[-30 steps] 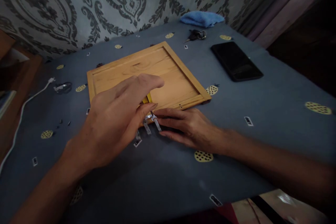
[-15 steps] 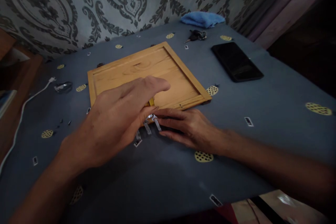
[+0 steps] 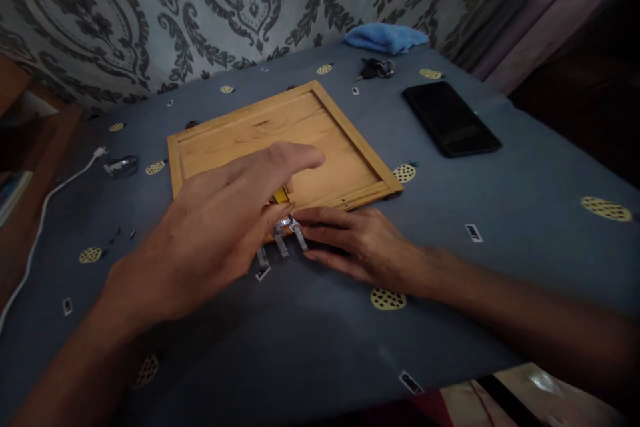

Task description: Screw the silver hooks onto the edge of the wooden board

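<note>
A framed wooden panel [image 3: 345, 147] lies flat on the table. Along its near edge is a shiny metal hook rack [image 3: 299, 237], its hooks hanging towards me. My right hand [image 3: 357, 240] pinches the rack's right end, fingertips pressed against the metal and the panel edge. Over the left part of the rack arches my left hand [image 3: 230, 223], closed around something with a yellow part [image 3: 281, 195] that shows below the outstretched thumb. The rest of that yellow object is hidden, so its kind is unclear.
A black phone [image 3: 453, 119], keys [image 3: 375, 69] and a blue cloth [image 3: 387, 37] lie at the back right. On the left are a white cable [image 3: 47, 203], a clear ring-shaped item [image 3: 120, 165] and several tiny dark pieces [image 3: 133, 235]. Wooden furniture [image 3: 50, 127] borders the left side.
The yellow part has turned and shifted slightly left, and my left hand has moved a little with it. My right hand, the rack and the panel stay in place.
</note>
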`<control>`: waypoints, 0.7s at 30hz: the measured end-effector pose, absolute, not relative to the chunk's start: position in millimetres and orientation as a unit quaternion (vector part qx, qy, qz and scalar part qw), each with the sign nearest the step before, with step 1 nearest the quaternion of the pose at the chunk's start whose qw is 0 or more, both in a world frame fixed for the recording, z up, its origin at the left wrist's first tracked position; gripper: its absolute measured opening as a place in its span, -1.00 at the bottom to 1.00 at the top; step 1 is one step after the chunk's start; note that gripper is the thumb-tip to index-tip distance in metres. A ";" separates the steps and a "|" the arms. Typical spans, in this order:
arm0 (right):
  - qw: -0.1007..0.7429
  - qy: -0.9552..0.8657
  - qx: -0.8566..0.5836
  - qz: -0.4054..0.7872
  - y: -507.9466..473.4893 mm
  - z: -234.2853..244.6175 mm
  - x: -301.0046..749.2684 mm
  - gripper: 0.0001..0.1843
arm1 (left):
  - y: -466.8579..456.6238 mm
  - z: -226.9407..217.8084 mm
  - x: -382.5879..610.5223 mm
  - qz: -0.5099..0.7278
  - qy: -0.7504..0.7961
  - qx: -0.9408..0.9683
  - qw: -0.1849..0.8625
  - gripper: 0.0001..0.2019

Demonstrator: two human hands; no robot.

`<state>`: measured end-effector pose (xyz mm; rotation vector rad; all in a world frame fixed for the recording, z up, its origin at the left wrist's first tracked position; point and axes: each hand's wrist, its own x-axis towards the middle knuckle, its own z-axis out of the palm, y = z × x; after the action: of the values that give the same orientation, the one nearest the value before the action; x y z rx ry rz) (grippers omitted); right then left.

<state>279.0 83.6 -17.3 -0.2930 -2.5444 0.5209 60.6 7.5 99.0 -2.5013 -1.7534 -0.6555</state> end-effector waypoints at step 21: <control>0.242 -0.943 -0.116 0.198 83.8 -16.7 279.6 -0.69 | 9.0 97.5 66.5 -0.234 -0.564 -0.791 0.037 -0.70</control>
<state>279.6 83.8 -16.7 -0.3165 -2.5778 0.5427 66.5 9.0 97.5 -2.4282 -1.7300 -0.7181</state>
